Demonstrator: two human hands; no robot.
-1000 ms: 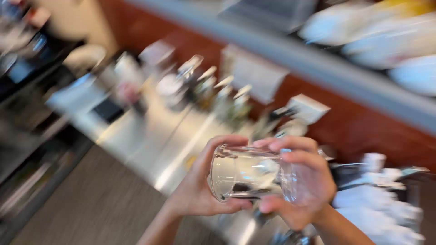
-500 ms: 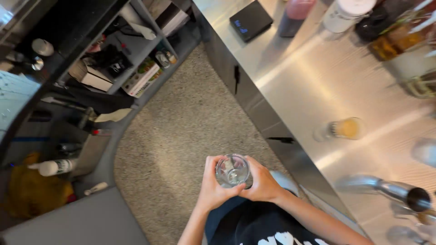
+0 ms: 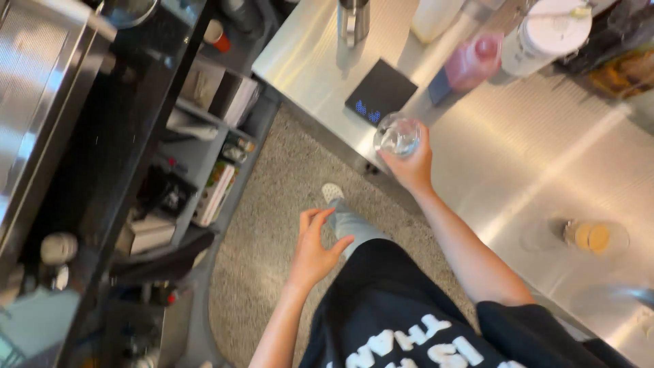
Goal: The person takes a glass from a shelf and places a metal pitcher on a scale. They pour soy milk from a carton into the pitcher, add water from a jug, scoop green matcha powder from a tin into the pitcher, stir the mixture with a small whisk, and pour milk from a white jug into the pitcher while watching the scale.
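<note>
Steel counter (image 3: pixel 545 163) on the right, dark shelves (image 3: pixel 204 136) on the left, speckled floor (image 3: pixel 272 225) between
On the counter a black scale (image 3: pixel 381 92) sits near the edge, a pink bottle (image 3: pixel 473 63) just behind it, a white tub (image 3: pixel 548 37) beside that, a small glass of tan liquid (image 3: pixel 591 237) well apart to the right; books and boxes crowd the shelves, a red cup (image 3: pixel 216 34) up top
</note>
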